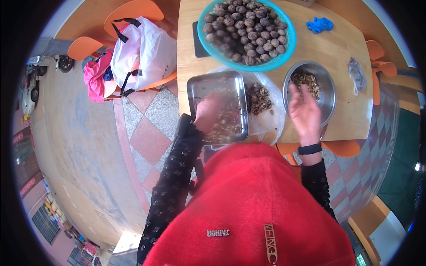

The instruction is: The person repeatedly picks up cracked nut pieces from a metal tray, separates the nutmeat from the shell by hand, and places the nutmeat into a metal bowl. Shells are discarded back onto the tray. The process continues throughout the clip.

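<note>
My left hand [208, 109], blurred by motion, is inside the rectangular steel tray [245, 113], where wet-looking bits of walnut kernel [226, 124] lie. Whether its fingers hold a piece cannot be made out. Over the near side of a round steel bowl [327, 101], my right hand [303, 114] is turned palm up with its fingers apart and nothing visible in it. Broken walnut kernels [308, 83] cover part of the bowl's bottom. Between tray and bowl, a clear plastic bag [268, 124] lies under a heap of dark shell scraps [259, 103].
A turquoise plastic basket [292, 36] of whole walnuts [251, 35] stands at the back, partly over a dark flat object [199, 43]. A crumpled blue glove [320, 25] and a bunched plastic bag [357, 74] lie rightward. Left of the wooden table, an orange chair [133, 11] adjoins a white bag [146, 56].
</note>
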Available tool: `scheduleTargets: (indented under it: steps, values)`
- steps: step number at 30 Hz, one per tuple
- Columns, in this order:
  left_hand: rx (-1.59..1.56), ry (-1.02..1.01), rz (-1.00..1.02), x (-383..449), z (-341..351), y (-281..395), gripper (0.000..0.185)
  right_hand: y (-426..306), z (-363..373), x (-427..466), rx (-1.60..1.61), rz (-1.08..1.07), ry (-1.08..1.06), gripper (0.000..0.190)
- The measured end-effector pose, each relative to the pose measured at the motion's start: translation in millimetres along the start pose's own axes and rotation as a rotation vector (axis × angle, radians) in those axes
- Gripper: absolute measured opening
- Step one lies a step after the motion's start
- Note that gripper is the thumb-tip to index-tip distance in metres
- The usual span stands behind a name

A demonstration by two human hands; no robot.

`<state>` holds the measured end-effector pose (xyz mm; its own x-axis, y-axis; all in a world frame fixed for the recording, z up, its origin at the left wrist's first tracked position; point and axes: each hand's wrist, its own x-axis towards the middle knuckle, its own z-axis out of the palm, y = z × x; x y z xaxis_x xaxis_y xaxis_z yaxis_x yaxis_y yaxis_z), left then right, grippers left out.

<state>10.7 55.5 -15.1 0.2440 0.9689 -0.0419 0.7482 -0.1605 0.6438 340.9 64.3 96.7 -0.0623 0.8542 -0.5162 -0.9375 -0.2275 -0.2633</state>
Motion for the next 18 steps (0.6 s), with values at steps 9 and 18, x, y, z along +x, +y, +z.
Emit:
scheduleTargets:
  steps: [9, 18]
  values:
    - [-0.712, -0.137, -0.461, -25.9, -35.0, 44.6, 0.015, 129.1, -18.7, 0.4, -0.226, 0.579, 0.016, 0.03]
    - [0.032, -0.03, -0.129, -36.2, -22.6, 18.0, 0.017, 129.8, -58.1, 12.2, -0.34, 0.614, 0.126, 0.023]
